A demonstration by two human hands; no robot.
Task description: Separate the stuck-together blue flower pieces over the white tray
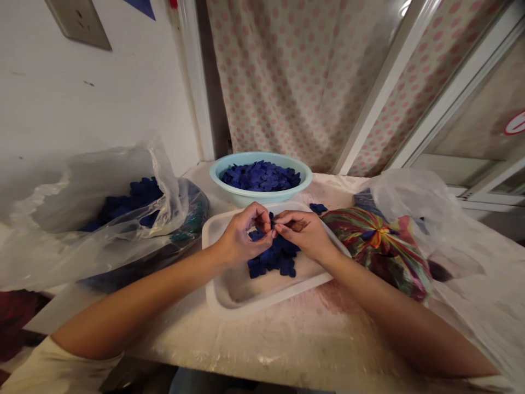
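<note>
Blue petal piece (272, 220): small and dark, held up between both hands above the white tray (225, 313); its folds are too small to make out.
Left hand (240, 236): fingers curled, tips almost together, pinching the piece from the left.
Right hand (307, 232): thumb and forefinger likewise nearly closed, at the piece's other side.
Grip: best light and at the tips only; thin petals would probably crease or tear under a hard pull.
Height: low over the pile (270, 261) seems right, since a slip would land in the tray.
Wrists: level and clear of the rim, so the tray is not nudged.
Stray: one loose blue shape (318, 208) lies on the table (287, 339), behind the tied bag (377, 241), easily overlooked.
</note>
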